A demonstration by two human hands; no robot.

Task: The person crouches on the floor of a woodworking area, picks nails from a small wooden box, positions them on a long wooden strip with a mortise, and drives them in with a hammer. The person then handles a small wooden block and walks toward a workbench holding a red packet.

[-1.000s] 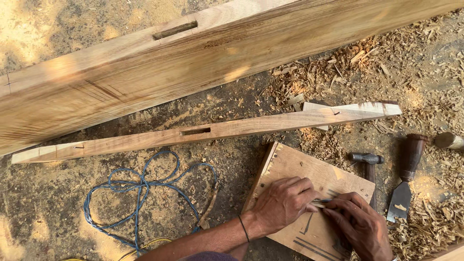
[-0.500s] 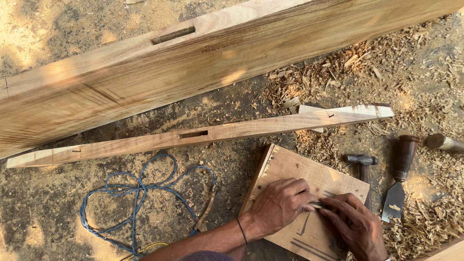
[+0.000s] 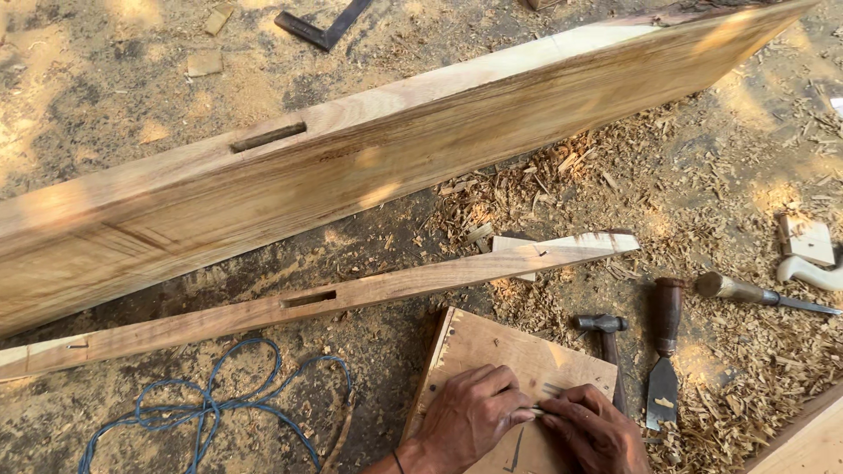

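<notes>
A flat wooden board (image 3: 492, 351) with dark drawn lines lies on the ground at the bottom centre. My left hand (image 3: 470, 417) rests on it with fingers curled, pinching a thin pencil-like stick (image 3: 537, 410). My right hand (image 3: 593, 430) lies next to it on the board, fingers closed and touching the same stick; which hand truly grips it I cannot tell. A long slim wooden piece (image 3: 351, 297) with a slot lies just beyond the board.
A big thick beam (image 3: 395, 167) with a mortise slot crosses the view. Right of the board lie a hammer (image 3: 604, 326), a wide chisel (image 3: 665, 351) and another chisel (image 3: 746, 291). Blue cord (image 3: 206, 408) is coiled at the left. Wood shavings cover the ground.
The view has shifted, so everything sits lower in the frame. Both hands stay together on the board, at about the same spot.
</notes>
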